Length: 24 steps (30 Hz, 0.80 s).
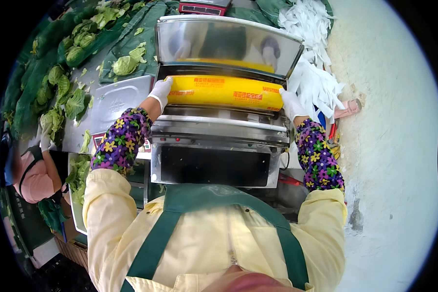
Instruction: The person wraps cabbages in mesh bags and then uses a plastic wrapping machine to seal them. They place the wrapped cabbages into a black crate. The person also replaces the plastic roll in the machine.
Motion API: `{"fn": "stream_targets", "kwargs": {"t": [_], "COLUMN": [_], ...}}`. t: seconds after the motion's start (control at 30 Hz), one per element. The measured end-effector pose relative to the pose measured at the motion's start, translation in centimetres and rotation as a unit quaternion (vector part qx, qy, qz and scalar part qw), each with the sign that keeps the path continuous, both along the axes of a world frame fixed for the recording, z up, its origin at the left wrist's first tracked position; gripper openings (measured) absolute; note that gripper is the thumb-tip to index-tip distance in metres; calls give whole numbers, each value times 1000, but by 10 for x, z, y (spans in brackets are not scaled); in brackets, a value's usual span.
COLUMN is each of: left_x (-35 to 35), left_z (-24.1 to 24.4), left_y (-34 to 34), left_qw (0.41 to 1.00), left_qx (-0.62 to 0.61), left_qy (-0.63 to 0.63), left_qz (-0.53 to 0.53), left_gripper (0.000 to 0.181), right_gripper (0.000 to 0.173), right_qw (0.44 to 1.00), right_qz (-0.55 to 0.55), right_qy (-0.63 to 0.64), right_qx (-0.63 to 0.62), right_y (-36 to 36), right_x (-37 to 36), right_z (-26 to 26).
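A yellow roll of cling film (pixel 222 90), printed with red writing, lies crosswise at the opening of a stainless-steel film wrapping machine (pixel 219 127). My left hand (pixel 162 92), in a white glove, grips the roll's left end. At the other end, my right hand (pixel 291 100), also gloved in white, holds the roll. The machine's metal lid (pixel 228 43) stands raised behind the roll and reflects it. Nearest to me, the machine has a dark flat plate (pixel 215 166) with a small red light above it. The fingers behind the roll's ends are partly hidden.
Left of the machine is a weighing scale with a metal pan (pixel 120 100). Cabbages (pixel 126 65) and loose leaves lie on the table and green net sacks. White strips (pixel 312 40) hang at the right, by a wall (pixel 390 146). A co-worker in pink (pixel 38 175) handles cabbage at far left.
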<state>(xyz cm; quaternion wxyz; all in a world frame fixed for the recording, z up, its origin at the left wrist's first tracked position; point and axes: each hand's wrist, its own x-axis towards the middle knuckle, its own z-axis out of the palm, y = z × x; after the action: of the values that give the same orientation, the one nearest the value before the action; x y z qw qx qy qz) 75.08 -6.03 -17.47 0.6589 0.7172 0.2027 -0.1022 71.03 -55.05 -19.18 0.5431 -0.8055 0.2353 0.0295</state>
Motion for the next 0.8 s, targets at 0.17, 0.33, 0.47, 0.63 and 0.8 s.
{"fn": "stream_targets", "kwargs": {"t": [0.17,0.33,0.47,0.63,0.8], "left_x": [17,46,35,23,28], "left_z": [-23,-46,-59,-41,-25], "left_y": [-3,9,11,8,3], "left_qw": [994,986,974,961,948], "left_qx": [106,150,207,264,285], "left_qy": [36,74,89,57,69], "left_qz": [12,25,-36,-62,-120], "left_gripper": [61,53,58,62,64], "right_gripper": [46,52,49,54,60], "right_qw": [995,985,959,845,768], "right_qz": [28,34,106,259,344], "right_qy": [86,134,136,-54,-111], "right_qx": [-39,-102,-225,-466,-529], "right_y": [22,48,51,76,91], "right_x": [5,8,11,-20,-28], "right_z": [-16,-11,2,24,54]}}
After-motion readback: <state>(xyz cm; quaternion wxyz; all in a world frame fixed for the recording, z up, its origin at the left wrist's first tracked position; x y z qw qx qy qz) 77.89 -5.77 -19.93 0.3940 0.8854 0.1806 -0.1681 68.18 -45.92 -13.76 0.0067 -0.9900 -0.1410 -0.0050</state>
